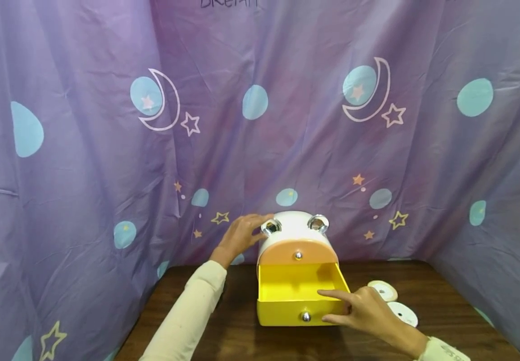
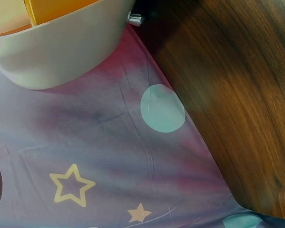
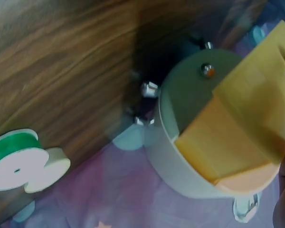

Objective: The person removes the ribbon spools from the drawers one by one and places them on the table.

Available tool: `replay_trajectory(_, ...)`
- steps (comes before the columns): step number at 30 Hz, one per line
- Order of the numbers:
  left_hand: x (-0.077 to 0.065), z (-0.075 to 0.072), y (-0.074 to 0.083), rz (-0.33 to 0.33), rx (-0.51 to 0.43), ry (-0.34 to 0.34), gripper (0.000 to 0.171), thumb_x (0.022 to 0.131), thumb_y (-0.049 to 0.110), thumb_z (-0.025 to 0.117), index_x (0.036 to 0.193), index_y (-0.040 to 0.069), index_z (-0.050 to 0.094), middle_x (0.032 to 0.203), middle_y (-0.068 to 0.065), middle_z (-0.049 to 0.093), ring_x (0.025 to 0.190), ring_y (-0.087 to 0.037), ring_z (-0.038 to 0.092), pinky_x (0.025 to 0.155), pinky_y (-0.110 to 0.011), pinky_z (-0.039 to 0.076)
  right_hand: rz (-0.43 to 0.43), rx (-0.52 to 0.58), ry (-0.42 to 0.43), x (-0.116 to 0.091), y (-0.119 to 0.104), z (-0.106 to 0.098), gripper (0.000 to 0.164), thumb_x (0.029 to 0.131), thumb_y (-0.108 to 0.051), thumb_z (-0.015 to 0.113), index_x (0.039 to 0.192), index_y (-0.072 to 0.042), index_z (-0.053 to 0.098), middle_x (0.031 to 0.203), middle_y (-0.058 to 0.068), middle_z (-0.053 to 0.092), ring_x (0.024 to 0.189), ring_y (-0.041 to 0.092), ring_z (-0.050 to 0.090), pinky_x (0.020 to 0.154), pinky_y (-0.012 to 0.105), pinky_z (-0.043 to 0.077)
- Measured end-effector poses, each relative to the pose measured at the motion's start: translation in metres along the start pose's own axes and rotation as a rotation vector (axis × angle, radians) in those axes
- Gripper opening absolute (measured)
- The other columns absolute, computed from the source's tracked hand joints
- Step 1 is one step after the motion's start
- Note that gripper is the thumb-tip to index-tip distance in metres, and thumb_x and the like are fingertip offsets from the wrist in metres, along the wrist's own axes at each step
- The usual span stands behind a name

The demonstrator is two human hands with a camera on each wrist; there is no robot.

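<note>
A small white cabinet [image 1: 292,220] with two silver ear-like rings stands on the table. Its orange upper drawer [image 1: 278,254] is closed, while the yellow lower drawer [image 1: 282,314] is pulled out and has nothing inside. My left hand [image 1: 241,234] is at the cabinet's upper left, fingers stretched out beside the left ring. At the right end of the yellow drawer's front is my right hand [image 1: 370,312], thumb and index finger spread apart. The right wrist view shows the cabinet's underside [image 3: 185,90] with short silver feet, and part of my right hand at the edge.
Two ribbon spools lie on the dark wooden table [image 1: 440,291], right of the cabinet: one with green ribbon [image 3: 12,149], one cream-coloured [image 3: 54,173]. A purple curtain [image 1: 305,150] with moons and stars hangs close behind the cabinet and along both sides.
</note>
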State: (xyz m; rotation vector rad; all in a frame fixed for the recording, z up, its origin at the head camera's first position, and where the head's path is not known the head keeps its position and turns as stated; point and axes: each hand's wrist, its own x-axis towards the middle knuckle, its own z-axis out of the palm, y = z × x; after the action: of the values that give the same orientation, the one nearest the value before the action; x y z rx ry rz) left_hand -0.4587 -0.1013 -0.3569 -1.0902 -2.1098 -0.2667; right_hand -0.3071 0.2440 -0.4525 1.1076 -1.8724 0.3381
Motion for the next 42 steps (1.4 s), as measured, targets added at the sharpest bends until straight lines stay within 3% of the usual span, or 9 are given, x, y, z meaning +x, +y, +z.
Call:
replay_trajectory(5,-0.001,0.002,0.000,0.006,-0.001,0.008,0.064,0.085,0.024,0.088,0.145,0.019,0.063,0.120,-0.002,0.075,0.108,-0.019,0.071,0.100,-0.034,0.057,-0.011,0.015,0.006,-0.003,-0.008,0.010,0.046,0.084,-0.063,0.078,0.116,-0.030,0.078,0.048,-0.024,0.035,0.052,-0.016,0.019,0.042,0.004,0.022)
replay_trajectory(10,-0.001,0.001,0.000,0.005,-0.001,0.010,0.064,0.085,0.024,0.088,0.144,0.019,0.064,0.119,-0.002,0.076,0.108,-0.019,0.071,0.100,-0.033,0.057,0.011,0.097,-0.021,-0.003,-0.014,0.018,0.044,0.082,-0.052,0.085,0.119,-0.029,0.078,0.049,-0.022,0.038,0.054,-0.016,0.018,0.045,0.000,0.023)
replay_trajectory(15,-0.003,0.001,0.000,-0.001,-0.007,0.006,0.065,0.085,0.024,0.088,0.145,0.018,0.063,0.120,-0.003,0.075,0.108,-0.019,0.071,0.100,-0.033,0.057,0.017,0.167,-0.034,-0.005,-0.020,0.026,0.041,0.079,-0.043,0.090,0.116,-0.028,0.080,0.059,-0.021,0.059,0.055,-0.017,0.022,0.047,-0.002,0.026)
replay_trajectory(20,-0.003,0.003,0.000,0.000,-0.001,0.008,0.065,0.085,0.024,0.088,0.145,0.019,0.063,0.121,-0.002,0.075,0.108,-0.019,0.071,0.100,-0.033,0.057,0.005,0.147,-0.010,-0.007,-0.025,0.034,0.043,0.073,-0.039,0.095,0.113,-0.029,0.081,0.075,-0.015,0.074,0.057,-0.015,0.028,0.049,0.000,0.029)
replay_trajectory(24,-0.003,0.003,-0.001,-0.003,-0.013,0.013,0.065,0.085,0.024,0.088,0.145,0.019,0.064,0.121,-0.002,0.075,0.109,-0.019,0.071,0.100,-0.033,0.057,0.004,0.141,0.012,-0.008,-0.027,0.038,0.045,0.070,-0.036,0.097,0.112,-0.031,0.081,0.076,-0.016,0.073,0.058,-0.014,0.037,0.051,0.001,0.035)
replay_trajectory(30,-0.001,0.002,-0.002,0.000,-0.020,0.025,0.064,0.085,0.023,0.088,0.143,0.017,0.064,0.121,-0.002,0.075,0.110,-0.019,0.071,0.101,-0.034,0.057,0.036,0.172,0.050,-0.007,-0.028,0.043,0.036,0.074,-0.029,0.095,0.107,-0.031,0.082,0.077,-0.017,0.075,0.057,-0.014,0.050,0.051,0.002,0.041)
replay_trajectory(42,-0.002,0.002,-0.002,-0.001,-0.003,0.006,0.065,0.086,0.024,0.087,0.146,0.019,0.062,0.123,-0.002,0.075,0.111,-0.019,0.071,0.101,-0.033,0.057,0.035,0.193,0.047,-0.005,-0.025,0.044,0.031,0.076,-0.027,0.094,0.104,-0.031,0.082,0.083,-0.017,0.077,0.061,-0.013,0.057,0.054,0.003,0.045)
